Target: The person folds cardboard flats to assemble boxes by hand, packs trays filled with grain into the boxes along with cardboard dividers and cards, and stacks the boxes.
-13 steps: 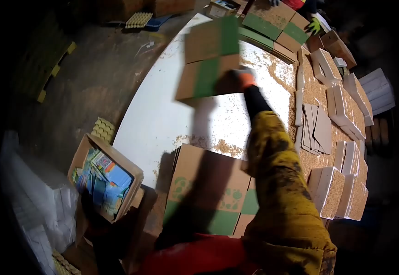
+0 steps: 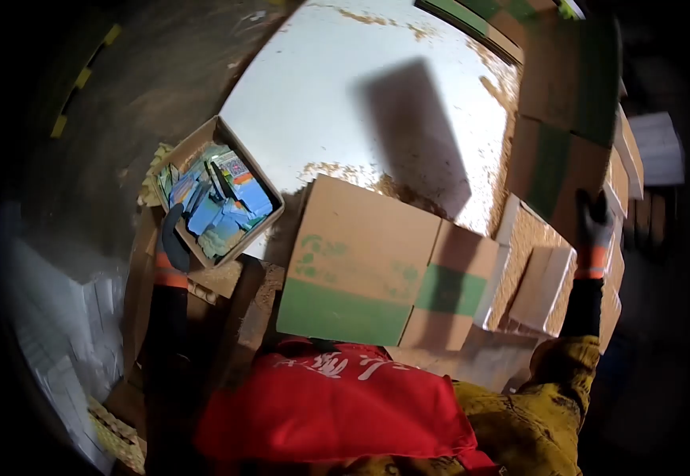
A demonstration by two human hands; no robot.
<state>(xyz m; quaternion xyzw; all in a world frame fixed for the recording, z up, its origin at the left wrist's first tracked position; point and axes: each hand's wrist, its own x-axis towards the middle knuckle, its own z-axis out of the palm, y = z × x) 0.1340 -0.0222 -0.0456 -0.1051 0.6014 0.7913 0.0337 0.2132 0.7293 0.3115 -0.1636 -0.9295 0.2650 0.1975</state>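
My right hand, in a dark glove with an orange cuff, grips the lower edge of a brown cardboard carton with green bands. The carton is held up at the right, over foam-sided blocks, and hides part of them. At the left, my gloved left hand is closed over the near rim of an open cardboard box. Colourful printed packets fill that box, which overlaps the table's edge. In front of me lies a stack of flat cartons with green print.
The white table has brown crumbs scattered on it. White-edged blocks with a grainy brown top stand at the right. More flat cartons lie at the far end. White plastic-wrapped bundles stand on the left.
My right hand has swung the carton from above the table's middle to the right. The box of packets now sits farther over the table's edge, with my left hand at it. The view has tilted down.
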